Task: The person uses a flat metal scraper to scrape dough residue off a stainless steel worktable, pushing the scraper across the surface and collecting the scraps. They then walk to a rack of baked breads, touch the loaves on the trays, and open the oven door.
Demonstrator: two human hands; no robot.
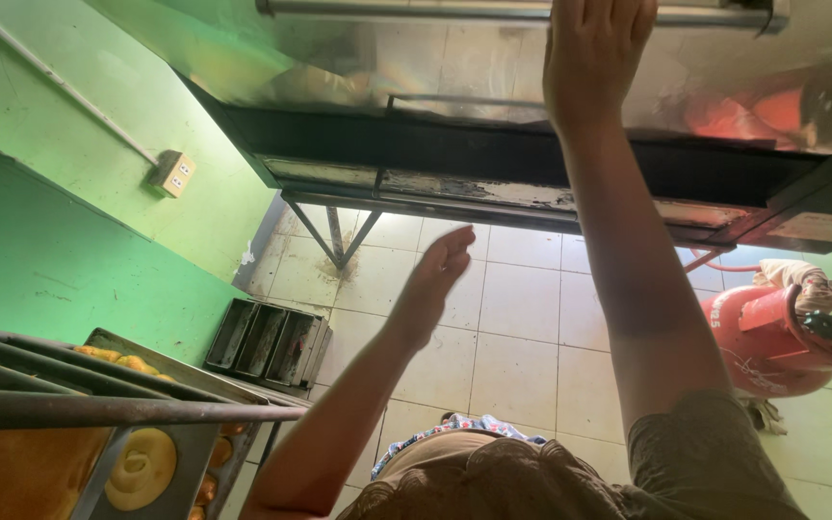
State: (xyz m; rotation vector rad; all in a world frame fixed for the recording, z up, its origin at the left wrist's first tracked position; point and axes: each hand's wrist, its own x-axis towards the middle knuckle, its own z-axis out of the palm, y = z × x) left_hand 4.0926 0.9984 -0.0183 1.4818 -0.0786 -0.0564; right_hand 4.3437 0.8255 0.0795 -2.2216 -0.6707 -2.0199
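right now i'm looking down along my own body, and i'm taking the oven door [493, 67] as my landmark: a wide, shiny metal panel filling the top of the view, its long axis running left to right, with a metal bar handle [416, 10] along its upper edge.

nearest to me, below and left of the door, a rack rail [117, 409] is crossing the corner, and baking trays [170, 462] under it are carrying round golden buns [142, 467].

my left hand [435, 279] is hovering below the door, over the tiled floor [522, 318]. its fingers are lying loosely together, slightly curled, holding nothing and touching nothing; the door's dark lower edge is sitting just above the fingertips.

my right hand [594, 53] is reaching higher, laid against the door close to the handle. its fingers are running off the top of the frame, so i cannot tell whether they are hooking over the bar or simply resting flat; what i can see is lying extended and close together. this is clearly the nearer hand to the handle, which is running crosswise to the fingers.

further down, below the door's left end, a set of dark empty loaf tins [267, 337] is sitting on the floor beside the green wall [69, 231]. below the door's right end, a red gas cylinder [772, 337] is standing with a cloth draped on top.
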